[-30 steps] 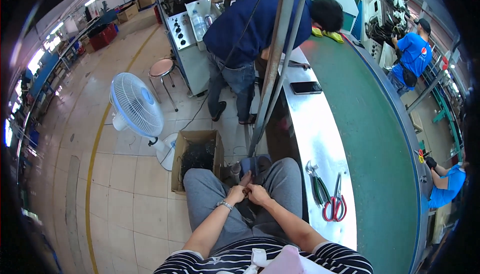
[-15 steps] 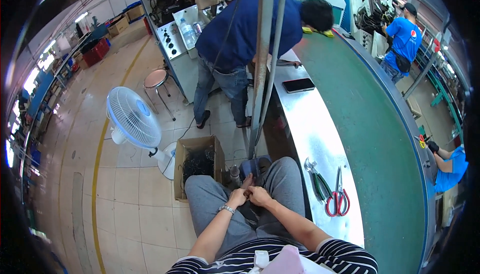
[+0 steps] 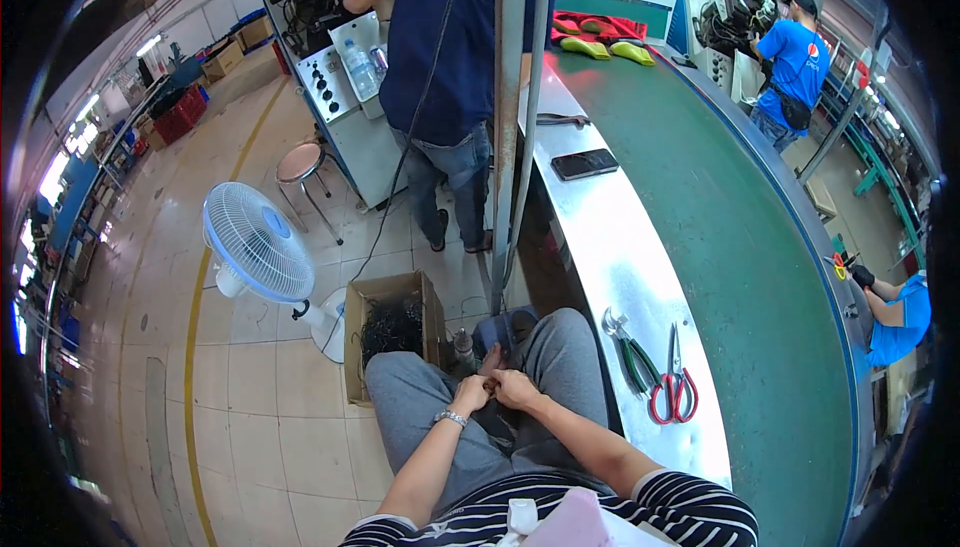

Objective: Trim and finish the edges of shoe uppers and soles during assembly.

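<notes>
My left hand (image 3: 471, 393) and my right hand (image 3: 514, 388) meet between my knees, fingers curled in and touching. Whatever they may hold is hidden or too small to make out. A silver bracelet (image 3: 451, 417) circles my left wrist. Just beyond the hands shows what looks like a bare foot (image 3: 491, 359), by a dark blue object (image 3: 505, 329). To the right, red-handled scissors (image 3: 674, 395) and green-handled pliers (image 3: 634, 359) lie on the metal ledge (image 3: 640, 267), away from both hands.
A cardboard box (image 3: 436, 319) of black tangled material stands by my left knee, a white-blue fan (image 3: 258, 242) beyond it. Metal posts (image 3: 507, 127) rise ahead. A phone (image 3: 585, 164) lies on the ledge beside the green belt (image 3: 740, 277). A co-worker (image 3: 440, 57) stands ahead; others are right.
The co-worker ahead has straightened up from leaning over the belt, uncovering yellow-green shoe-like pieces and a red cloth. My hands stay together in nearly the same place.
</notes>
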A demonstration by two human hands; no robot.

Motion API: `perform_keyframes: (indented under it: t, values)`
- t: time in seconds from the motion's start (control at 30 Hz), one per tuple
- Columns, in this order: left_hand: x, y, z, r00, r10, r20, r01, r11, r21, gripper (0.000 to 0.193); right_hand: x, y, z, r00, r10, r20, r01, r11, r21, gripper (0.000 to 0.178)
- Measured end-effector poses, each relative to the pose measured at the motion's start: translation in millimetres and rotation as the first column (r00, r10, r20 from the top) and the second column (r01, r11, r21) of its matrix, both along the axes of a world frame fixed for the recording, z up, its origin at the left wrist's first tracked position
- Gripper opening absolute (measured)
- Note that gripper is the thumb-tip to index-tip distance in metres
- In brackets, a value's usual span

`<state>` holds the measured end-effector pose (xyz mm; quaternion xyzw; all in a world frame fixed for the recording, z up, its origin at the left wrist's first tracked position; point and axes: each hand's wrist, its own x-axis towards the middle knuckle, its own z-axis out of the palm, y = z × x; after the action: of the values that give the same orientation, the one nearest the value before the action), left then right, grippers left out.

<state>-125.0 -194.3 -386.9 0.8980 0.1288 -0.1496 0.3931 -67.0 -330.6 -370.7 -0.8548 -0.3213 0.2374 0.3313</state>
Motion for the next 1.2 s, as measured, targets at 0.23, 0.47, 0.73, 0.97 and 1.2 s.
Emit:
perform_keyframes:
  t: [0.23, 0.47, 0.73, 0.97, 1.2]
  values:
    - [0.0, -0.5, 2.6, 1.0, 0.003, -0.005, -0.003, 1.0, -0.021, 0.02, 0.6, 0.6, -0.7, 1.0, -0.001, -0.007, 0.002, 1.0, 0.01, 0.023]
    - [0.6, -0.3, -2.3, 1.0, -0.009, 0.019, 0.009, 1.0, -0.009, 0.02, 0.2, 0.4, -4.3, 1.0, -0.007, 0.021, 0.007, 1.0, -0.01, 0.022]
    - [-0.1, 0.1, -8.4, 1.0, 0.002, 0.007, -0.002, 1.0, -0.007, 0.019, -0.6, -0.1, 3.4, 1.0, -0.004, 0.005, 0.004, 1.0, -0.021, 0.019]
    - [0.8, -0.4, -6.2, 1.0, 0.004, -0.001, -0.004, 1.0, -0.025, 0.018, 0.6, -1.1, -3.9, 1.0, -0.002, 0.021, 0.001, 1.0, 0.012, 0.02]
    - [0.8, -1.1, 1.8, 0.998, -0.032, 0.051, 0.033, 0.999, -0.013, 0.02, 1.1, -1.7, -8.2, 1.0, 0.002, 0.009, -0.002, 1.0, 0.029, 0.024]
